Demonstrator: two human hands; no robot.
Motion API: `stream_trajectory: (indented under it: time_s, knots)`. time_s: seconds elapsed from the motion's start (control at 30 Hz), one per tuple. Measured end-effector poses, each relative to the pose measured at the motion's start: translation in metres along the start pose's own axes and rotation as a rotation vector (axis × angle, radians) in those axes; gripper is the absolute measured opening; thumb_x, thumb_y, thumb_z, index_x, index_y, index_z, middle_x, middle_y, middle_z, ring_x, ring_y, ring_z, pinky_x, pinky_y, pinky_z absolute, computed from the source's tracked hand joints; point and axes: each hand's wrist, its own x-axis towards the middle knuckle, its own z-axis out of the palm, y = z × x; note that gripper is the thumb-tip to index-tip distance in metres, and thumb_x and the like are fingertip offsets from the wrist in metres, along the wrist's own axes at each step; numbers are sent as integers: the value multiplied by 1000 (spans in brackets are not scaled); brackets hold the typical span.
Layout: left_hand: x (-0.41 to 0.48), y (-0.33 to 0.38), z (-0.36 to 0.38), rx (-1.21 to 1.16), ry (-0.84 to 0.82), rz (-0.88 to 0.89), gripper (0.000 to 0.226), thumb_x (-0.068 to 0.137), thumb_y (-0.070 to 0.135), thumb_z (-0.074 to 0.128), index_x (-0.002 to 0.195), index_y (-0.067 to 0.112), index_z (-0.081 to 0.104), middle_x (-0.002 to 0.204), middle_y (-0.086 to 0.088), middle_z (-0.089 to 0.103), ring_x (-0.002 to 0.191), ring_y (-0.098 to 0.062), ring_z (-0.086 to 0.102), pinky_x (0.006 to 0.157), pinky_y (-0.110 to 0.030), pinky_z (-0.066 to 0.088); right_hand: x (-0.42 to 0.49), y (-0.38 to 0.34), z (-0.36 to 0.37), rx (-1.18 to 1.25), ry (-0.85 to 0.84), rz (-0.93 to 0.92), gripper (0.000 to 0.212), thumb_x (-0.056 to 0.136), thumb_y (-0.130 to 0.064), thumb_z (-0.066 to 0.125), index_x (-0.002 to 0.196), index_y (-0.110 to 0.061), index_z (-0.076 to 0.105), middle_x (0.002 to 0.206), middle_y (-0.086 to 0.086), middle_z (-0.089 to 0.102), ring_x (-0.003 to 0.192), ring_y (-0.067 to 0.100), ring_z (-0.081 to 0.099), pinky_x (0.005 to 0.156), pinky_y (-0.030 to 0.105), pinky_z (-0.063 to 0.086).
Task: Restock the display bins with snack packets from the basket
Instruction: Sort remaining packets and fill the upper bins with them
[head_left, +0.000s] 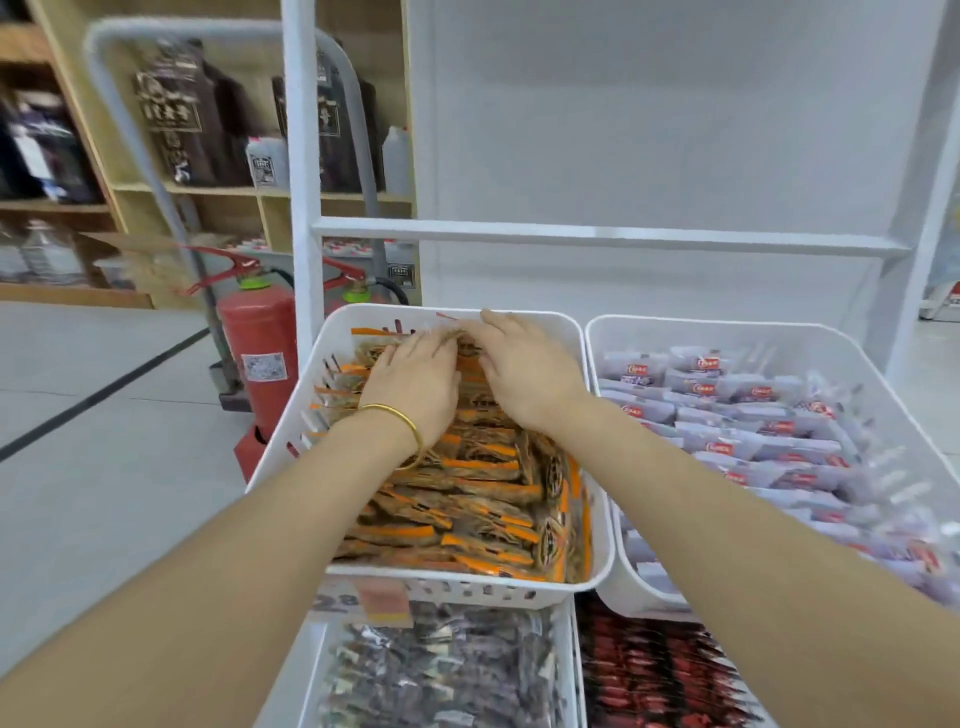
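Observation:
A white display bin (582, 332) on the upper tier holds several orange-and-brown snack packets (483, 493) stacked in rows. Both my hands reach into its far end. My left hand (415, 379), with a gold bangle on the wrist, lies palm down on the packets with its fingers stretched forward. My right hand (524, 369) is beside it, fingers bent down onto the same far packets; whether they pinch one is hidden. The basket is not in view.
A second white bin (727, 332) to the right holds pale purple packets. Below are a bin of dark packets (441, 670) and one of red packets (654, 675). A white shelf frame (597, 234) stands behind. Two red fire extinguishers (254, 343) and a trolley handle stand left.

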Motion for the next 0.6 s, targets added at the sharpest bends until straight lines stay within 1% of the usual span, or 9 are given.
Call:
stream_trajectory:
  time_s: [0.1, 0.13, 0.2, 0.27, 0.33, 0.37, 0.43, 0.5, 0.6]
  knots:
    - [4, -10, -1, -36, 108, 37, 39, 94, 15, 41, 133, 11, 46, 137, -9, 46, 128, -26, 38, 108, -38, 30, 5, 1, 3, -30, -43, -12, 47, 98, -17, 37, 143, -25, 35, 148, 2, 37, 135, 26, 34, 108, 42, 31]
    - [5, -12, -2, -57, 155, 45, 36, 92, 12, 45, 128, 10, 50, 133, -9, 49, 125, -28, 41, 105, -40, 34, 3, 4, 4, 16, -31, -10, 45, 97, -16, 38, 142, -25, 38, 147, 2, 39, 134, 26, 35, 108, 43, 31]
    - [8, -17, -2, -99, 227, 59, 35, 88, 8, 54, 122, 10, 54, 129, -8, 51, 122, -27, 44, 102, -42, 38, -3, 10, 4, 151, 44, 2, 42, 96, -12, 41, 136, -23, 47, 146, 4, 43, 133, 26, 38, 108, 42, 32]
    - [10, -22, -1, -105, 254, 75, 36, 84, 8, 61, 120, 14, 54, 125, -5, 54, 119, -25, 47, 101, -40, 40, -7, 12, 4, 160, 83, -7, 35, 95, -12, 46, 128, -22, 54, 150, 3, 36, 136, 25, 34, 109, 40, 31]
    - [12, -25, 0, -77, 256, 82, 37, 84, 12, 63, 119, 18, 53, 120, -2, 58, 115, -23, 50, 98, -37, 41, -6, 11, 4, 44, 54, -35, 28, 95, -17, 48, 121, -23, 57, 153, -2, 30, 137, 22, 31, 108, 40, 30]
    - [14, -26, 0, -63, 259, 82, 37, 85, 14, 63, 120, 20, 53, 117, -1, 60, 113, -22, 50, 97, -36, 39, -4, 10, 4, -12, 49, -29, 26, 95, -20, 48, 119, -23, 58, 153, -3, 30, 136, 23, 32, 108, 39, 31]
    - [16, -27, -1, -30, 266, 91, 39, 85, 17, 63, 121, 22, 50, 112, 1, 61, 111, -22, 50, 100, -35, 32, 2, 7, 5, -73, 81, 15, 27, 94, -20, 49, 120, -22, 60, 151, 0, 35, 132, 27, 37, 105, 40, 33]
    - [20, -29, -3, 2, 258, 116, 42, 85, 19, 63, 124, 24, 47, 117, 3, 59, 115, -21, 48, 104, -35, 28, 6, 6, 6, -118, 114, 53, 27, 93, -19, 51, 117, -20, 63, 144, 2, 41, 125, 28, 43, 100, 39, 37]
    - [25, -30, -2, 12, 222, 141, 50, 87, 21, 61, 132, 25, 40, 126, 3, 54, 121, -20, 45, 101, -34, 31, 12, 6, 6, -188, 123, 86, 22, 92, -25, 56, 109, -18, 67, 121, 2, 49, 112, 27, 45, 85, 36, 40]
